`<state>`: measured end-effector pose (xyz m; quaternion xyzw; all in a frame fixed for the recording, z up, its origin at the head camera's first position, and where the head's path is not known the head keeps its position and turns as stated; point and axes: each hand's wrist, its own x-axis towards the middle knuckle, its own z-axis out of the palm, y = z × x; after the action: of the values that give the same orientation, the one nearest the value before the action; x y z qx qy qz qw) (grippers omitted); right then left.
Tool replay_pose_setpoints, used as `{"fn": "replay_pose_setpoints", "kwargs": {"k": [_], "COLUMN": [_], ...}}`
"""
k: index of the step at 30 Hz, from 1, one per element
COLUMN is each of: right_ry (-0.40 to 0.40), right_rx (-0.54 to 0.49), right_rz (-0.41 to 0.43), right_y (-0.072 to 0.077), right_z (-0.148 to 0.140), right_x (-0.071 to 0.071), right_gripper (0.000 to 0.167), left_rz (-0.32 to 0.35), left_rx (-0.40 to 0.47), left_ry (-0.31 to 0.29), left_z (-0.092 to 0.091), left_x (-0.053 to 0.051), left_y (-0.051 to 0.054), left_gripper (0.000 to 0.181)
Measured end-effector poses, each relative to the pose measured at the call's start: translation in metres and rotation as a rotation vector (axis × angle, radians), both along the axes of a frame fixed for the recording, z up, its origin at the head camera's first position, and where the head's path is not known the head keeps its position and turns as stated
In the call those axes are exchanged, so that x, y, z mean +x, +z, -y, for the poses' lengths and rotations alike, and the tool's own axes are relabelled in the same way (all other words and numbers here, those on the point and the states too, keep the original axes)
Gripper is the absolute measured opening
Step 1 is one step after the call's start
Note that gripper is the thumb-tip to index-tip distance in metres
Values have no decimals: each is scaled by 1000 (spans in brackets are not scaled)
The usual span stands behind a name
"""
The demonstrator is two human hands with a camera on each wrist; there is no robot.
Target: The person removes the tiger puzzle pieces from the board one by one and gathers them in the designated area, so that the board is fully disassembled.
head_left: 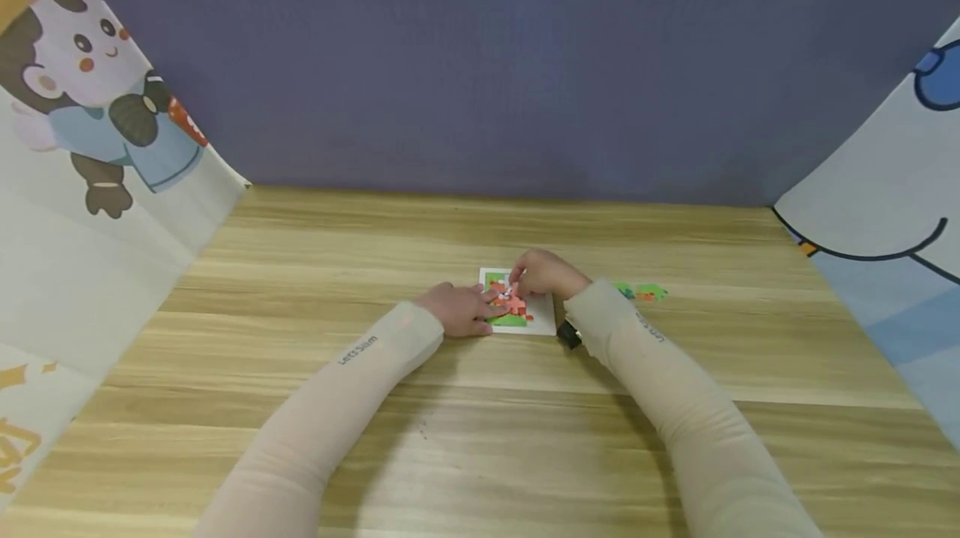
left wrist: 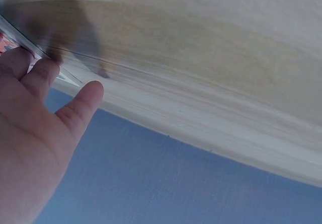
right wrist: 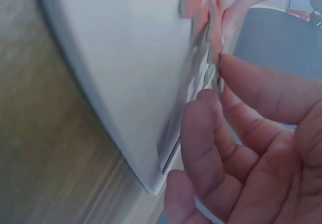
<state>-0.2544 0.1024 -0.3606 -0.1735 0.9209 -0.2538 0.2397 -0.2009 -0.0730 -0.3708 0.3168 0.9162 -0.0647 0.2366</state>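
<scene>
A small jigsaw puzzle with a white tray (head_left: 543,321) lies on the table, its left part filled with red-orange and green pieces (head_left: 510,321). My left hand (head_left: 455,309) rests at the tray's left side with fingers extended over the pieces; in the left wrist view this hand (left wrist: 35,118) has its fingertips on the tray's edge. At the upper part of the tray, my right hand (head_left: 551,274) pinches an orange puzzle piece (right wrist: 216,35) between thumb and fingers. The piece stands tilted up from the white base (right wrist: 131,58) and its far end is partly hidden.
Loose green and orange puzzle pieces (head_left: 651,292) lie on the wooden table (head_left: 480,438) to the right of my right wrist. A small black object (head_left: 569,335) shows beneath the right cuff. A dark blue-grey panel (head_left: 480,63) stands behind the table, with printed cloths at both sides.
</scene>
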Motion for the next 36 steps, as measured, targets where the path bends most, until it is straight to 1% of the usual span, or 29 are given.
{"fn": "replay_pose_setpoints", "kwargs": {"k": [5, 9, 13, 18, 23, 28, 36], "right_ry": [-10, -32, -68, -118, -143, -168, -178], "right_rx": [-46, -97, -166, -240, -271, -276, -333], "right_rz": [16, 43, 63, 85, 100, 113, 155], "right_y": [-4, -7, -8, -8, -9, -7, -7], "right_z": [-4, -8, -11, -17, -24, -31, -39], "right_x": [-1, -1, 2, 2, 3, 4, 6], "right_gripper": [22, 25, 27, 28, 28, 29, 30], "left_rz": [-16, -17, 1, 25, 38, 33, 46], "left_rx": [-13, -20, -15, 13, 24, 35, 44], "left_ry": [-17, -22, -22, -11, 0, 4, 15], "left_z": [-2, -2, -3, -3, -3, -2, 0], "left_x": [0, -1, 0, 1, 2, 2, 1], "left_y": [0, -1, 1, 2, 3, 4, 3], "left_gripper": [53, 53, 54, 54, 53, 54, 54]}}
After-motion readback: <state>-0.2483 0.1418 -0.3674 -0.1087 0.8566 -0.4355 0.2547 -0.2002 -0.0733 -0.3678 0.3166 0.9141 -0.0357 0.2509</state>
